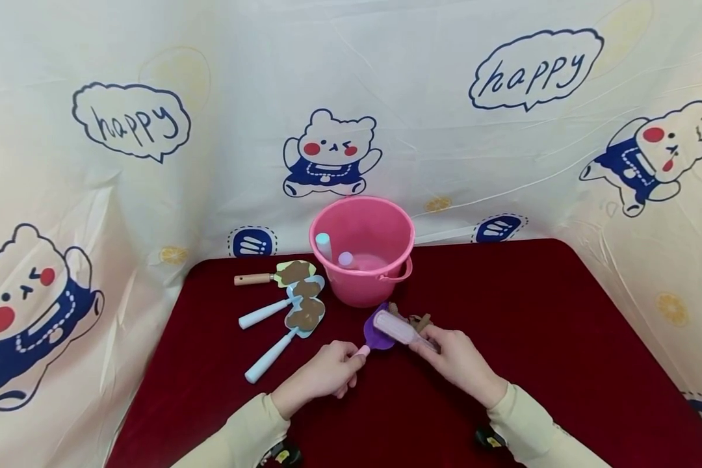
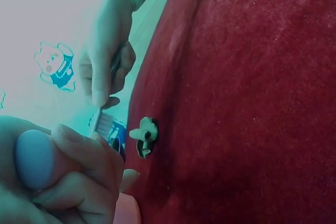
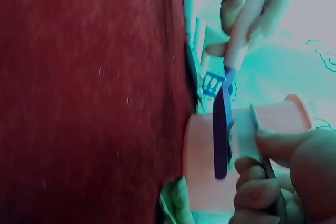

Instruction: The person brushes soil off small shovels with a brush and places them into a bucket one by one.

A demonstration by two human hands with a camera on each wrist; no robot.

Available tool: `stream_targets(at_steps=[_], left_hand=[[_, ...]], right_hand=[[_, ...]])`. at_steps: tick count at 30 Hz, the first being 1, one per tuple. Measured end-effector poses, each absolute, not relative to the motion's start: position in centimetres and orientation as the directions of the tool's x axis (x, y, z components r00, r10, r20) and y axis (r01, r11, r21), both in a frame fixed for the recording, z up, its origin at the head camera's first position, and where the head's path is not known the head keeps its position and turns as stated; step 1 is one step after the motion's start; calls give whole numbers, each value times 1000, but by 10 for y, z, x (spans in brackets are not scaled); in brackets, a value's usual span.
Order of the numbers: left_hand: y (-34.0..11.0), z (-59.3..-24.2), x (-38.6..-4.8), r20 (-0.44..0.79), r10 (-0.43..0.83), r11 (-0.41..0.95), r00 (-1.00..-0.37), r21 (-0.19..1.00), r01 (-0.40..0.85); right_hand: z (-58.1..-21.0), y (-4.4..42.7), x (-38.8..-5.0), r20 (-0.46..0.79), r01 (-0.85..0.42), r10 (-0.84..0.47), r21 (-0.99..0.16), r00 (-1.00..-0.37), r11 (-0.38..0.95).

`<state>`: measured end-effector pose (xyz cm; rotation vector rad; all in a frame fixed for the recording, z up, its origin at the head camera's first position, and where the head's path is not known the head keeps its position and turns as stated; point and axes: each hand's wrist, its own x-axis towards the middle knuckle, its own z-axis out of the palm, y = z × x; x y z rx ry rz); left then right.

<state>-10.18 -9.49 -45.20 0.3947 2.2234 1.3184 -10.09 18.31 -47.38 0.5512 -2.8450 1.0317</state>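
My left hand (image 1: 329, 370) grips the pink handle (image 3: 247, 22) of a small trowel with a purple blade (image 3: 220, 140). In the head view that purple trowel (image 1: 374, 339) lies in front of the bucket. My right hand (image 1: 459, 363) holds a brush (image 1: 394, 327) with a pale pink, see-through back. The brush head is over the blade, bristles toward it; in the right wrist view they are very close, and contact is hard to tell. Brown clay-like lumps (image 1: 424, 322) lie on the cloth beyond the brush, partly hidden by it.
A pink bucket (image 1: 359, 286) stands at the back, with a light blue handle (image 1: 324, 244) and a lavender one (image 1: 346, 260) inside. To its left lie three trowels, one wooden-handled (image 1: 254, 279) and two blue-handled (image 1: 272, 356), with brown material on their blades. Red cloth (image 1: 538, 312) covers the table.
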Motion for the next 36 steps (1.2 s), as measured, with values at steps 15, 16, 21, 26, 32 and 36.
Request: stream_targets(at_steps=[15, 16, 21, 26, 32, 36], left_hand=[[-92, -455, -101, -288, 506, 478, -813, 878, -13], [-93, -455, -101, -289, 505, 475, -813, 880, -18], [-93, -456, -102, -293, 505, 466, -811, 884, -29], [-94, -453, -100, -307, 508, 482, -805, 876, -31], [-96, -454, -98, -325, 510, 492, -797, 870, -40], [-97, -456, -99, -336, 499, 486, -799, 872, -63]], right_hand=[[-477, 187, -102, 148, -288, -250, -602, -957, 745], [-477, 187, -101, 145, -294, -260, -605, -955, 740], [-475, 181, -97, 125, -362, -367, -618, -922, 698], [-477, 182, -99, 135, -345, -334, -600, -933, 722], [-480, 190, -102, 141, -287, -254, -591, -957, 754], [-480, 192, -102, 163, -277, -224, -594, -961, 756]])
